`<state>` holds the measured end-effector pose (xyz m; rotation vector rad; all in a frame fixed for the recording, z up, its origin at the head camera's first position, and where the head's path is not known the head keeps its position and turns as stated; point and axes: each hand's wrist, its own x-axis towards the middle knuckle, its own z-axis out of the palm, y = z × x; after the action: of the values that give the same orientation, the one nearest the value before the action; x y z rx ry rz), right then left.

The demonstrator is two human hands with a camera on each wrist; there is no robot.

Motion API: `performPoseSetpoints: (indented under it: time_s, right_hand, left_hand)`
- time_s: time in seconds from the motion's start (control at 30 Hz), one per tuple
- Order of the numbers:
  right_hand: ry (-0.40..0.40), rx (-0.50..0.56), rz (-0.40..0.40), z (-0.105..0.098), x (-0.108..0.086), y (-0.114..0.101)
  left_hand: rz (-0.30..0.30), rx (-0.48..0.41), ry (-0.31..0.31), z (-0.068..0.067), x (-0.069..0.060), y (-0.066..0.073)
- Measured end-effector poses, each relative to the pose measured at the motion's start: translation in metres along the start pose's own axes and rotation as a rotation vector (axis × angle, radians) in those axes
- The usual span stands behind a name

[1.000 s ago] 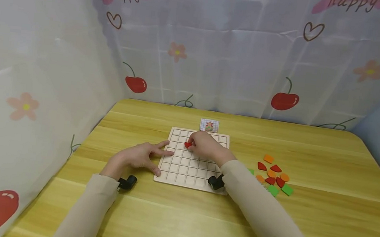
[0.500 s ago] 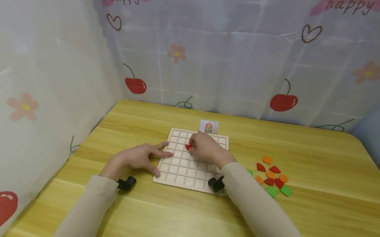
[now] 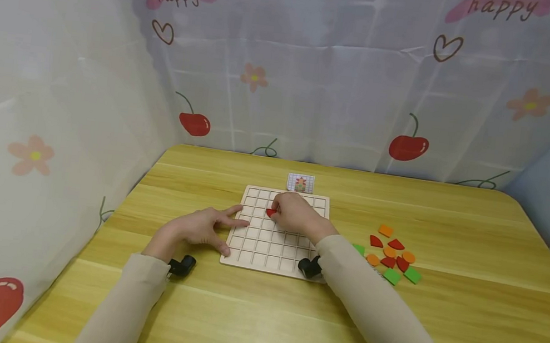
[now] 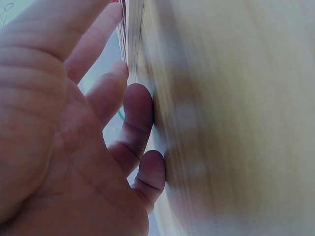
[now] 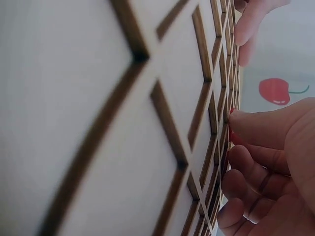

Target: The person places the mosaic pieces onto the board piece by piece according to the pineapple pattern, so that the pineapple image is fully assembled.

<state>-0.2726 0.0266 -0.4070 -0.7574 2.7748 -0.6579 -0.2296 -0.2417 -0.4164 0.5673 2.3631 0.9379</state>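
Observation:
A wooden grid board (image 3: 260,249) lies flat on the table. Over its upper middle, my right hand (image 3: 295,214) pinches a red quarter-circle tile (image 3: 270,213) down at the grid. The right wrist view shows thumb and fingers (image 5: 258,129) at the board surface, with only a sliver of red visible between them. My left hand (image 3: 205,227) rests at the board's left side, fingers spread, thumb and two fingertips touching the edge. In the left wrist view, the other fingers (image 4: 139,105) rest on the table beside the board.
Right of the board lie loose tiles: orange circles (image 3: 408,257), an orange square-like piece (image 3: 385,230), red quarter-circles (image 3: 396,244) and green squares (image 3: 412,275). A small patterned card (image 3: 300,183) sits behind the board. Black wrist cameras (image 3: 182,266) hang under the wrists.
The red tile showed more tilted in the fingers a second ago and now appears flatter against the grid. Both hands stay in almost the same place; the view shifts slightly.

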Motion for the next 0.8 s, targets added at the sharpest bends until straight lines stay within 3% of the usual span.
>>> performPoseSetpoints:
  time_s: [0.33,0.57,0.8]
  right_hand:
    - [0.019,0.021,-0.034,-0.011,-0.015,0.008]
    - [0.049,0.027,-0.101,-0.025,-0.039,0.030]
    - [0.015,0.099,-0.134,-0.039,-0.064,0.056]
  left_hand:
    - [-0.002,0.018,0.001,-0.001,-0.001,0.003]
    - [-0.006,0.006,0.005,0.000,0.000,0.001]
    - [-0.010,-0.017,0.004,0.000,0.000,0.001]
